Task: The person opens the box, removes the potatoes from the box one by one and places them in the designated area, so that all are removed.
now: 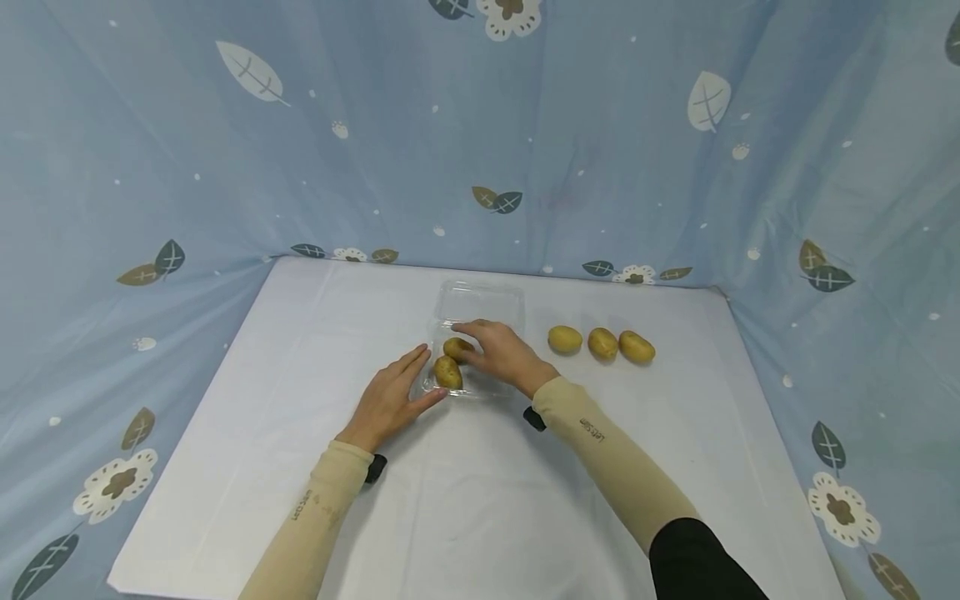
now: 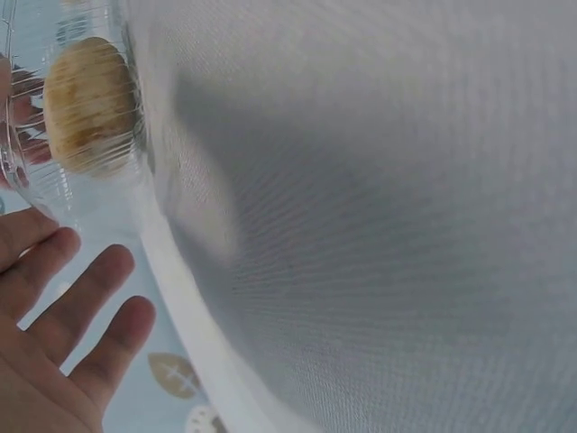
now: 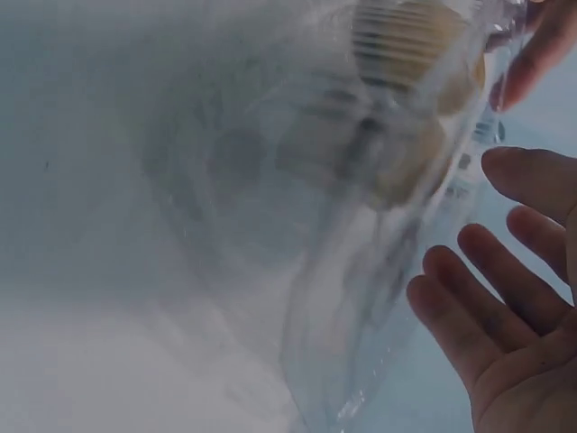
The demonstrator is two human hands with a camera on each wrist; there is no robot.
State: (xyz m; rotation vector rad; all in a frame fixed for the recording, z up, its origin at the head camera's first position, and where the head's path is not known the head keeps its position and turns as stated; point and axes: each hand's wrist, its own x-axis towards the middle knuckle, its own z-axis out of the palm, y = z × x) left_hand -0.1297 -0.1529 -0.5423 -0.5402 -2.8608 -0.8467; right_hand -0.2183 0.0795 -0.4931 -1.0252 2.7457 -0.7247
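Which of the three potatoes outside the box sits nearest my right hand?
The leftmost potato in the head view's row of three. The middle one and rightmost one both lie farther from your right hand.

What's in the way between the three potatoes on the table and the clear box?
Only the right hand, reaching over the side of the box nearest those potatoes; nothing else shows between.
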